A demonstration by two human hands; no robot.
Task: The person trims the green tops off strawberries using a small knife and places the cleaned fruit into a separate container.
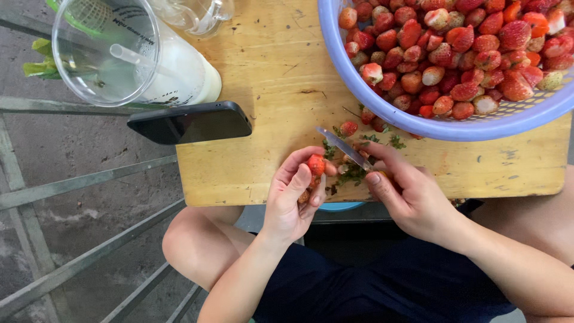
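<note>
While left hand [294, 197] pinches, strawberry [315, 164] red, small.

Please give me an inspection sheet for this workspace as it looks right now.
Surface: bare wooden board, scuffed, green stem scraps by the hands.
Job's things: red strawberry in left hand; small metal-bladed knife in right hand; lilac plastic basket full of strawberries.
Clutter: black phone overhanging the board's edge; clear plastic cup of white drink with straw.
Grippers: both hands closed on their items.
Cables: nothing seen.
Surroundings: grey metal frame over concrete floor.
</note>
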